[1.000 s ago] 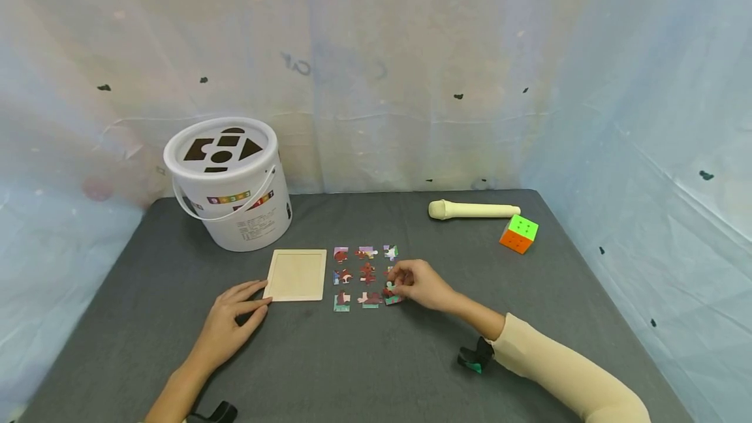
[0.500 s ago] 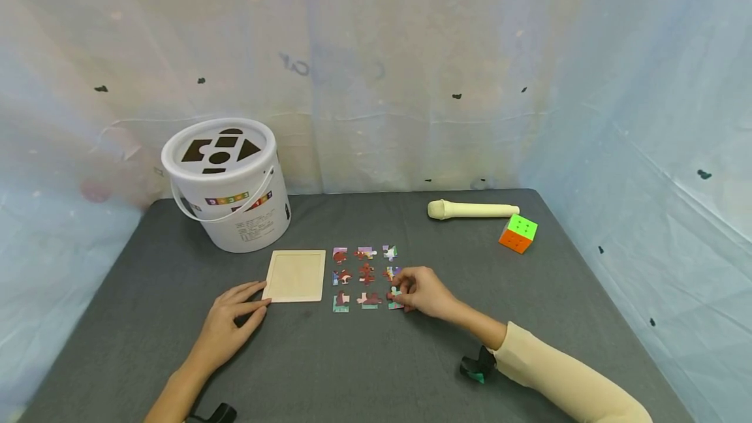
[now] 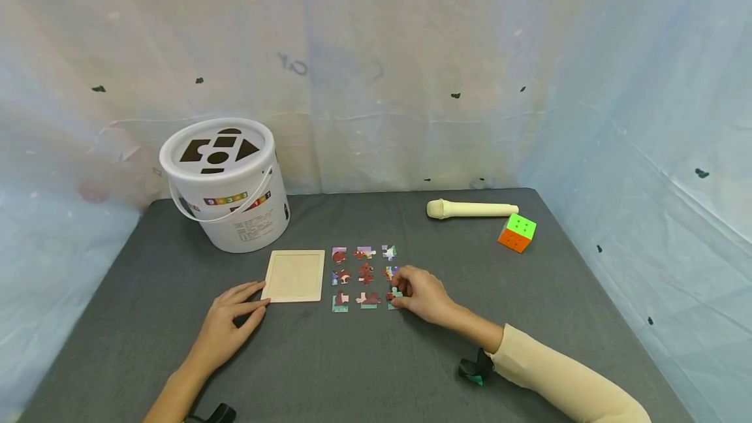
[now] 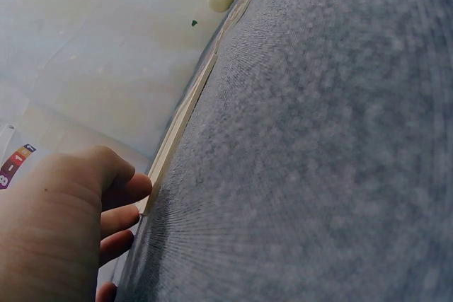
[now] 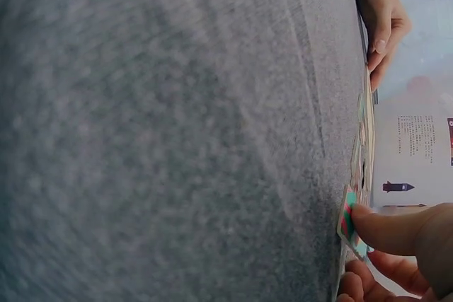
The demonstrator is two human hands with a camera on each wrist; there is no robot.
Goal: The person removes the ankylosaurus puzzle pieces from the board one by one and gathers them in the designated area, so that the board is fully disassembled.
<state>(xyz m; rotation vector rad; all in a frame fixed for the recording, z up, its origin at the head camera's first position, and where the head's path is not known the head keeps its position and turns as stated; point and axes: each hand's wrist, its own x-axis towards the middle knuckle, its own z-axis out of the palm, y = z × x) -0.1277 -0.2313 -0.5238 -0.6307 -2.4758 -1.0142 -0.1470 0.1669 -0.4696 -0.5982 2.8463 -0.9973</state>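
Note:
My left hand [image 3: 230, 318] rests at the left side of a square wooden puzzle tray [image 3: 295, 277], its extended fingertips and thumb touching the frame near the lower left corner. To the tray's right, several jigsaw puzzle pieces [image 3: 366, 274] with red, purple and green print lie in spaced rows. At the lower right of these rows, my right hand [image 3: 427, 297] pinches a puzzle piece [image 5: 348, 216] between thumb and fingers. The right wrist view shows that piece's green and red face tilted, with the thumb against it. Part of it is hidden behind the fingers in the head view.
A white bucket [image 3: 252, 214] with shaped holes in its lid stands at the back left. Toward the back right lie a cream toy microphone [image 3: 472, 209] and a green and orange puzzle cube [image 3: 517, 233]. Pale sheeting [image 3: 376, 70] hangs behind the grey-covered table [image 3: 352, 371].
My right hand has shifted slightly right and toward me, straightening the lower right piece. The piece above it, earlier mostly covered by the fingers, now shows more. The left hand stays in place.

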